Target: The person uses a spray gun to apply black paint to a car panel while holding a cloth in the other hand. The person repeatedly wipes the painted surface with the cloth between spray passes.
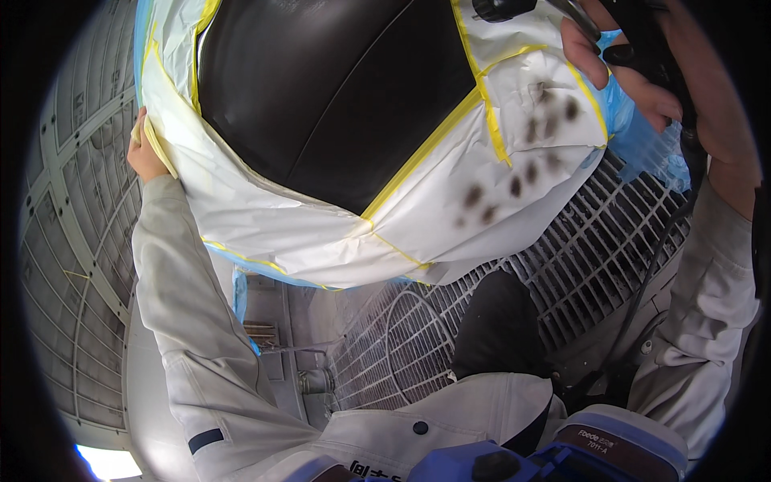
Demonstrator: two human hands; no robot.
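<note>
In front of me lies a glossy black panel [321, 96], framed by white masking paper [273, 217] and yellow masking tape [426, 157]. Dark sprayed spots mark the paper on the right. At the left edge of the covering, my left hand [148, 157] has a folded pale-yellow cloth [161, 145] in its fingers. Up at the right, my right hand [634, 88] grips a spray gun [582, 20], seen only in part, its black nozzle end [502, 6] over the paper. The top of the picture cuts off much of the gun.
A dark hose [662, 241] hangs down from the right hand. Metal floor grating [594, 241] stretches below, with another hose looped on it. A gridded wall [72, 241] rises at the left. Blue plastic film [654, 149] hangs at the covering's right edge. My respirator [618, 438] shows below.
</note>
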